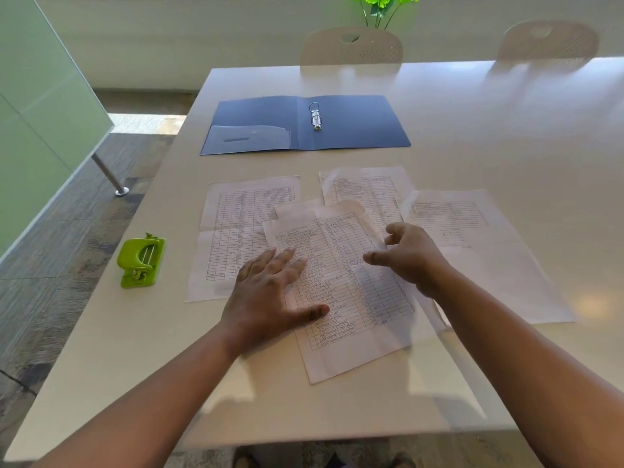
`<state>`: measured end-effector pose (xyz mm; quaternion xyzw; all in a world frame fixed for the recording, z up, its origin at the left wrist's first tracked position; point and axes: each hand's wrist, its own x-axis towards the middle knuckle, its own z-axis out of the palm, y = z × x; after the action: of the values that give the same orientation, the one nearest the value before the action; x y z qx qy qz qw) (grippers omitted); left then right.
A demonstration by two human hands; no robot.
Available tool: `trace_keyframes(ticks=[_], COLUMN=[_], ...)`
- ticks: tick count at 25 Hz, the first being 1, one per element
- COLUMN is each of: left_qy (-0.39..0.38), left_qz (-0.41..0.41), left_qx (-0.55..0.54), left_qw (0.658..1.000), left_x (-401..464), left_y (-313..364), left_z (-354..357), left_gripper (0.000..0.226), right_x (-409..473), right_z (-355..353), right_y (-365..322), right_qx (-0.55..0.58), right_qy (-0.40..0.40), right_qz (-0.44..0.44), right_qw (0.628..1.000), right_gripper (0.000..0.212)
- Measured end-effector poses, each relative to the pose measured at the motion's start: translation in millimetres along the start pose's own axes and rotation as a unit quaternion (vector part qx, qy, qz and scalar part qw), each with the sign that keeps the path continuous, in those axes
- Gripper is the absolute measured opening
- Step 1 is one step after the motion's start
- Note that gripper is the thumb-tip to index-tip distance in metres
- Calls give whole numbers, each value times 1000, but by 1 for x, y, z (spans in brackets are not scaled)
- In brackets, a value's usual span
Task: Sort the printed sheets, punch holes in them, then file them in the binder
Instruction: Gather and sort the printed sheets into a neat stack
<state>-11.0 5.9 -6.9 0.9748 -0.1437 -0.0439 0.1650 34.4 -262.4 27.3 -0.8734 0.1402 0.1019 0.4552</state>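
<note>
Several printed sheets with tables lie spread and overlapping on the white table (472, 130). The top sheet (341, 319) lies skewed in the middle, over a left sheet (233, 231), a far sheet (368, 190) and a right sheet (479, 238). My left hand (270, 295) rests flat on the top sheet's left part, fingers spread. Just above that sheet's right edge hovers my right hand (408, 258), fingers curled and apart, with nothing in it. A dark blue ring binder (358, 123) lies open beyond the sheets, its metal rings (315, 116) shut. A green hole punch (141, 260) sits at the left.
Two pale chairs (351, 45) (547, 38) stand at the table's far side, with a green plant (381, 5) behind them. A frosted glass partition (40, 113) and its metal post (111, 177) stand on the floor at the left, beside the table's left edge.
</note>
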Motion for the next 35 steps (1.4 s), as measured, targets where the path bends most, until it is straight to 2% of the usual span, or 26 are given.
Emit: trace_keyframes(ticks=[3,5,7,9,18,22,25,28,32,35], left_qy=[1,1,3,5,11,12,11,15,15,10], left_qz=[0,-1,-2,-4,-1,-2,-3,-5,-5,-6], left_qx=[0,2,4,2,2,-3,1,-4,-5,-3], left_qw=[1000,1000,1000,1000,1000,1000,1000,1000,1000,1000], left_x=[0,0,0,0,-1,-2,-2,-2,-1,-1], left_y=[1,1,0,1,1,2,2,3,3,2], left_z=[0,0,0,1,1,0,1,1,0,1], left_gripper=[109,109,110,110,108,109,110,111,110,111], right_x=[2,0,-3,-4,-5,-12,-16,-10,-5,-3], right_z=[-1,3,6,7,11,16,16,14,9,6], right_y=[0,1,0,-1,-9,-7,-11,-10,-12,-11], right_qx=[-3,-72,-150,-187,-159,-224,-259,-232,-209,-145], right_qy=[7,21,18,4,-26,-2,17,16,18,1], right_qz=[6,-17,-42,-49,-24,-41,-57,-51,-46,-24], right_qw=[1000,997,988,981,987,974,964,971,977,989], right_gripper=[98,97,74,64,69,72,86,89,69,64])
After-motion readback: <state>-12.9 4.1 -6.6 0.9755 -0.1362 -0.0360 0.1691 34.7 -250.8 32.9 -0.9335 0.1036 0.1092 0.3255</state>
